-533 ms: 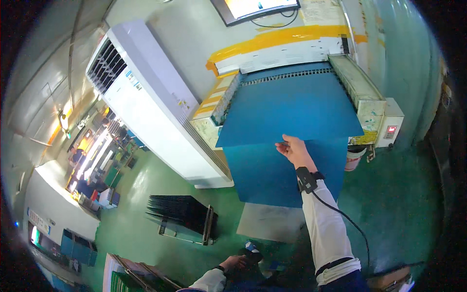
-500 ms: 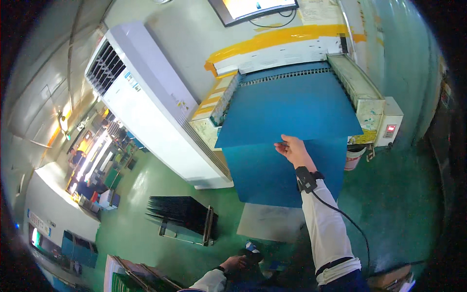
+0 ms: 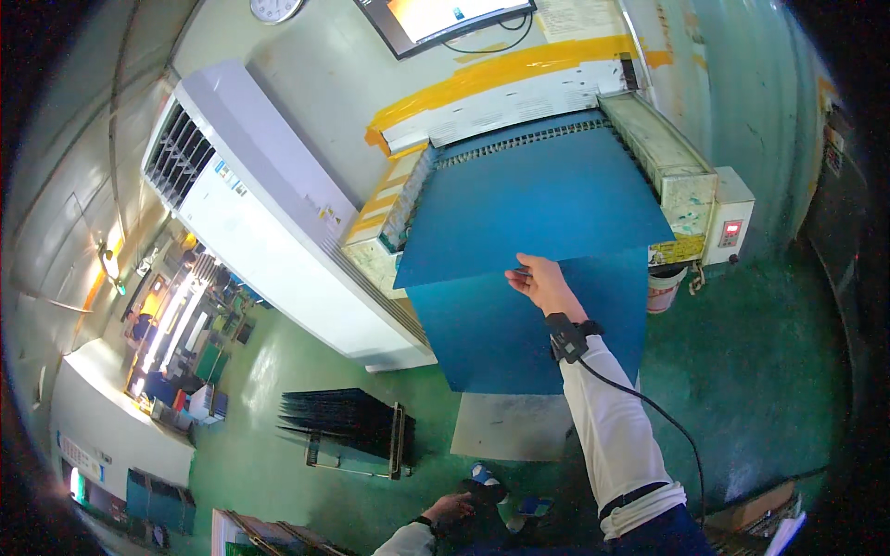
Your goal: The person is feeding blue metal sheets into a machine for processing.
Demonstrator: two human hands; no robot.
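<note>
Head view shows the blue sheet lying between the machine's side rails, its near edge above a blue panel, with the right hand's fingers bent at that edge; whether they pinch it, I cannot tell. Left hand hangs low, loosely curled, its contents unclear. Thin and broad, the sheet looks light, fairly stiff and perhaps slippery, so best taken by its edges.
</note>
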